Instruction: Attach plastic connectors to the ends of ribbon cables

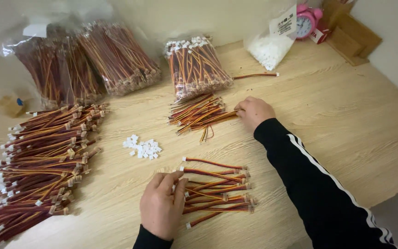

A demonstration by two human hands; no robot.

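My left hand (162,203) rests on the wooden table (328,110), its fingers on the left ends of a row of short red, yellow and black wire leads (217,193) laid side by side. My right hand (253,110), in a black sleeve with white stripes, reaches forward and pinches the end of a wire from a loose heap of wire leads (199,115). A small cluster of white plastic connectors (142,147) lies between the two piles.
A large fanned stack of finished leads (38,166) covers the left side. Clear bags of bundled wires (88,60) and another bundle (194,67) lie at the back. A bag of white connectors (272,44), a pink alarm clock (306,22) and a cardboard box (348,32) sit far right.
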